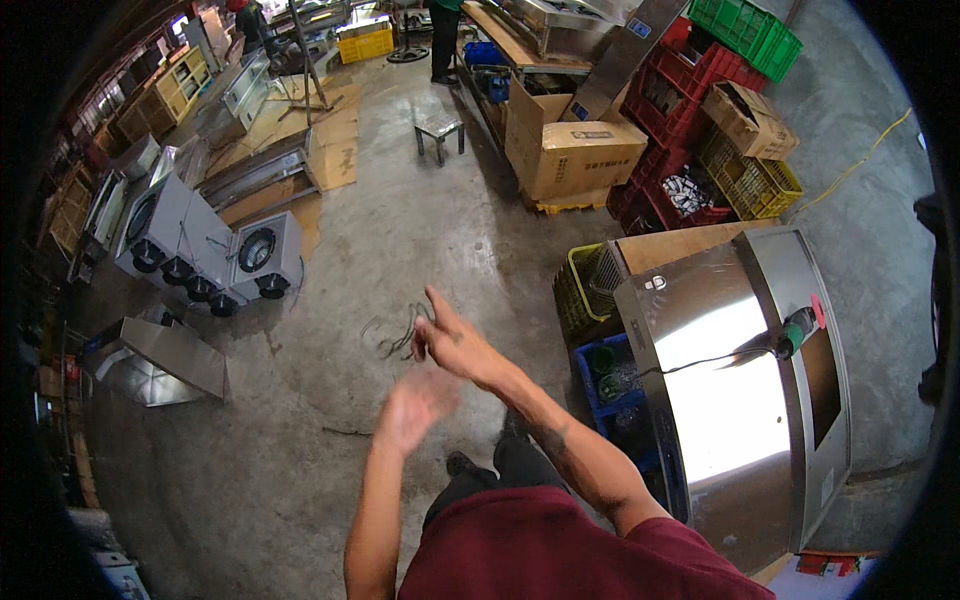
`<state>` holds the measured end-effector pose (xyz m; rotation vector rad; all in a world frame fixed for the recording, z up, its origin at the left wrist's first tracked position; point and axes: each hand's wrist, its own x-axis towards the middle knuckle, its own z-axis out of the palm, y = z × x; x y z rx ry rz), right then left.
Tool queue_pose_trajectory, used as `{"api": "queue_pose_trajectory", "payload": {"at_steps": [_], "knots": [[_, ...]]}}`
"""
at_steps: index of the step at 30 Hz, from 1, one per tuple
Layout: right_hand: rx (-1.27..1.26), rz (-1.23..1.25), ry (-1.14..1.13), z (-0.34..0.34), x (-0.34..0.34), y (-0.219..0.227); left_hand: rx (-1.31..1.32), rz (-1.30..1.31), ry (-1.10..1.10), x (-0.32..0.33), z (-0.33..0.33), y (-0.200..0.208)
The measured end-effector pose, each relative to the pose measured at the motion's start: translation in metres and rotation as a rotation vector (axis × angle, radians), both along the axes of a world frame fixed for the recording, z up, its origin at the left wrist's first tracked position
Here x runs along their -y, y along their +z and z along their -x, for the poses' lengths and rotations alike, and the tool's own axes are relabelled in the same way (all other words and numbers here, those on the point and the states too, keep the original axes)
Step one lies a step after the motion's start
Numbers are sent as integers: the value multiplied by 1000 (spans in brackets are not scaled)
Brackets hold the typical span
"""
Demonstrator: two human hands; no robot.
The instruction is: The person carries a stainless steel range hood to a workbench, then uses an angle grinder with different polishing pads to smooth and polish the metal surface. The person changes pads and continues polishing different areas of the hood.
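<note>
My right hand (455, 345) is raised over the concrete floor in front of me. Its index finger stretches forward and the other fingers are partly bent, with nothing visible in its grasp. Just below and to its left, my left hand (415, 405) is smeared by motion, so its fingers cannot be made out. A thin grey cord (392, 346) lies in loose loops behind the right hand, seemingly on the floor. On the large steel cabinet (715, 375) to my right rests a green and black angle grinder (797, 332) with a red disc, its cable running left across the metal.
Beside the cabinet sit a blue crate (612, 375) and a yellow crate (578, 295). Ahead stand a small metal stool (440, 130), a cardboard box (585, 155) and stacked red crates (670, 100). Grey fan units (190, 245) and a bent steel hood (160, 360) occupy the left.
</note>
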<state>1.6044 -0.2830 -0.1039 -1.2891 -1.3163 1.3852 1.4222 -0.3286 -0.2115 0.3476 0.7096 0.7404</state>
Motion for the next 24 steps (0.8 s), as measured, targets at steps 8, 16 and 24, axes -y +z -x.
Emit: {"api": "queue_pose_trajectory", "payload": {"at_steps": [8, 16, 24], "knots": [[165, 133, 126, -99, 81, -14, 103, 412, 369, -254, -42, 17], [-152, 143, 136, -213, 82, -103, -240, -124, 259, -373, -103, 105], [238, 259, -27, -282, 38, -222, -122, -216, 56, -439, -183, 212]]}}
